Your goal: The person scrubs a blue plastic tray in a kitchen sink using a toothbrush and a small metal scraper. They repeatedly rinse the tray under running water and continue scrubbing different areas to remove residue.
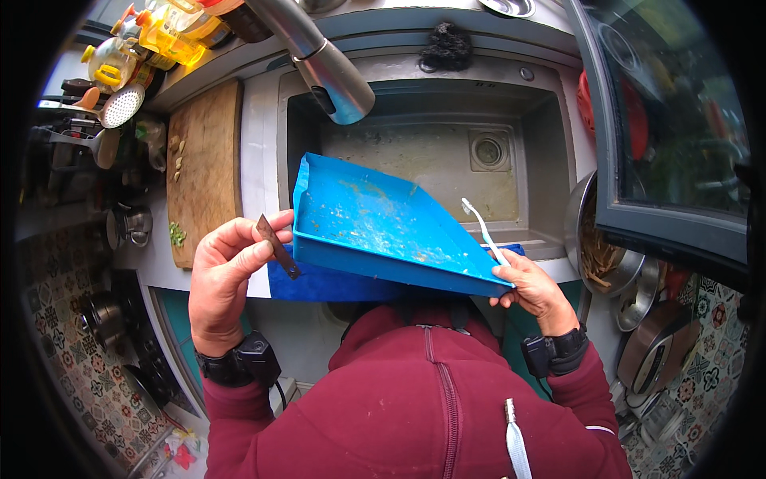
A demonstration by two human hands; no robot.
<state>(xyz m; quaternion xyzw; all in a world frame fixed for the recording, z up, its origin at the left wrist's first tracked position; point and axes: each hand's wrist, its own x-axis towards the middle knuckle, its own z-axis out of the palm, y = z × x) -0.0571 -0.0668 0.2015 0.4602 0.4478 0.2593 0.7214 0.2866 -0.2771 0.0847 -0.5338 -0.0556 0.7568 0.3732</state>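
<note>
A blue plastic tray point(383, 221), its inside dotted with pale and brown residue, is tilted over the front of the steel sink. My left hand point(230, 269) pinches a narrow, brown, rusty-looking metal strip point(277, 246) between thumb and finger; a fingertip reaches the tray's left corner. At the tray's narrow right end, my right hand point(529, 287) grips the corner together with a white toothbrush point(480, 224), bristles pointing up over the sink. A dark blue cloth point(341, 284) lies under the tray along the counter edge.
The faucet point(338, 84) hangs over the sink point(541, 149). Left stands a wooden cutting board point(206, 179) with garlic-like pieces and chopped greens. An open window frame point(670, 224) juts in at right above a metal bowl point(577, 215). Black scouring mesh point(447, 48) sits behind the sink.
</note>
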